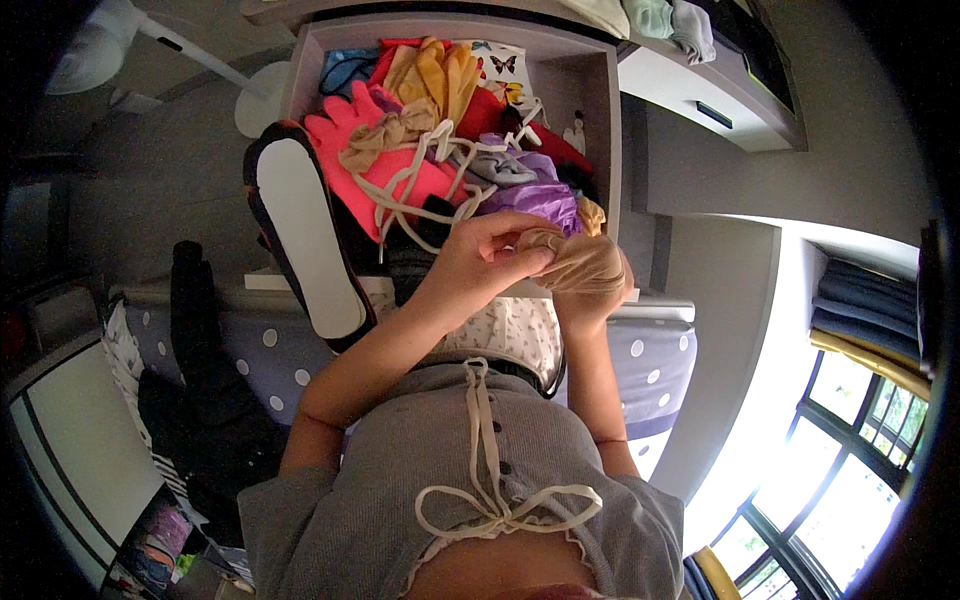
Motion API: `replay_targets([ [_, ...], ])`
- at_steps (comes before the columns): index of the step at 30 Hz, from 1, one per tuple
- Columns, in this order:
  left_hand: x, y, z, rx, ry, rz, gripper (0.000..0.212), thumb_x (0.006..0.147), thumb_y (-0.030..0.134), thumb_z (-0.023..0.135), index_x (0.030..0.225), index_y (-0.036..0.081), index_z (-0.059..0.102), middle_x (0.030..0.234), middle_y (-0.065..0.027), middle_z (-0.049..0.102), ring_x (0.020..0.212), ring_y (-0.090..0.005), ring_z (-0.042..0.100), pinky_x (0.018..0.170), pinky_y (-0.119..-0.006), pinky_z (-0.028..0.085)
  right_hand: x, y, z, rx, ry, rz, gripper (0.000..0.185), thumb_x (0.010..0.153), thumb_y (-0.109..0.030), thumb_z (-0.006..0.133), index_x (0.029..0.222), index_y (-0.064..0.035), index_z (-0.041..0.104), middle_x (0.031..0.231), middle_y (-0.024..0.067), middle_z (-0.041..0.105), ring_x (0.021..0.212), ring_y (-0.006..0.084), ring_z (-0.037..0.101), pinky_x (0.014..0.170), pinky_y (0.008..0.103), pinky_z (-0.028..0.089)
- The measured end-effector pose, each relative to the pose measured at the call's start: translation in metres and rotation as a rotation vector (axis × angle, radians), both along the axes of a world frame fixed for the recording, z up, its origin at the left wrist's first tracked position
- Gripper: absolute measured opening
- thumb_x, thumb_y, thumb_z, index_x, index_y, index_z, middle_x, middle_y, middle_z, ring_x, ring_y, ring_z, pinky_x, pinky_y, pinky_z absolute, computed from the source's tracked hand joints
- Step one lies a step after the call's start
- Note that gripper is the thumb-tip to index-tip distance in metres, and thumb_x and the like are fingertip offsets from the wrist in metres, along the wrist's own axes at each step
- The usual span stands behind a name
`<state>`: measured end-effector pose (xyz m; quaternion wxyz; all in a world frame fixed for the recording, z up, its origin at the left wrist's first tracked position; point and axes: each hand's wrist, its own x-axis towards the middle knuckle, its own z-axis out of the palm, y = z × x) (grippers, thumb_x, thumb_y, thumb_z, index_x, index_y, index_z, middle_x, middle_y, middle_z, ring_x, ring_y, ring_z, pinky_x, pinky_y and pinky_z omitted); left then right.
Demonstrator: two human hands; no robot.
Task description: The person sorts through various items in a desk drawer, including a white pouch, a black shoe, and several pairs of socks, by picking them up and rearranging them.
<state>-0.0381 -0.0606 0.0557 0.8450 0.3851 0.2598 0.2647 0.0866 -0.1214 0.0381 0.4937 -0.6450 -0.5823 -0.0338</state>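
Between my hands is a thin, sheer beige stocking-like fabric (589,266). My left hand (480,259) pinches its left end between thumb and fingers. The fabric covers the fingers of my right hand (589,311); whether they grip it or are inside it, I cannot tell. Just beyond my hands stands an open drawer (611,150) with pink gloves (352,124), yellowish gloves (442,75), purple fabric (536,195), a grey cloth item (499,166), a crumpled beige fabric (390,135) and a tangled off-white cord (405,187).
A slipper or shoe with a white sole (307,232) leans at the drawer's left front. Black clothing (195,375) lies on the dotted bedding (262,352) at left. A white fan base (262,97) stands behind left. Folded textiles (862,307) are near the window at right.
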Motion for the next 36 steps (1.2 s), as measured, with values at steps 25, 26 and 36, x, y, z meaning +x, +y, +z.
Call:
replay_targets([
  [25, -0.03, 0.018, 0.005, -0.025, 0.048, 0.589, 0.019, 0.075, 0.006, 0.053, 0.091, -0.003, 0.05, 0.079, -0.0033, 0.052, 0.07, -0.0067, 0.048, 0.063, -0.018, 0.038, 0.007, -0.014, 0.026, -0.217, 0.283, 0.326, 0.017, 0.058, 0.008, 0.056, 0.074, 0.0035, 0.056, 0.078, 0.0141, 0.055, 0.073, 0.0208, 0.054, 0.064, 0.0264, 0.042],
  [26, -0.029, 0.018, 0.003, -0.014, 0.034, 0.586, 0.019, 0.074, 0.006, 0.053, 0.091, -0.002, 0.05, 0.08, -0.0036, 0.052, 0.071, -0.0071, 0.048, 0.064, -0.018, 0.038, 0.003, -0.013, 0.024, -0.143, 0.274, 0.275, 0.016, 0.058, 0.008, 0.058, 0.073, 0.0029, 0.056, 0.079, 0.0131, 0.053, 0.072, 0.0186, 0.053, 0.062, 0.0246, 0.042],
  [36, -0.036, 0.02, -0.015, -0.022, 0.1, 0.631, 0.019, 0.075, 0.008, 0.053, 0.092, -0.001, 0.05, 0.081, -0.0025, 0.052, 0.072, -0.007, 0.048, 0.063, -0.019, 0.039, -0.013, 0.003, -0.005, -0.096, 0.357, 0.148, 0.015, 0.057, -0.001, 0.063, 0.069, 0.0011, 0.053, 0.082, 0.0101, 0.041, 0.068, 0.0187, 0.048, 0.059, 0.0251, 0.04],
])
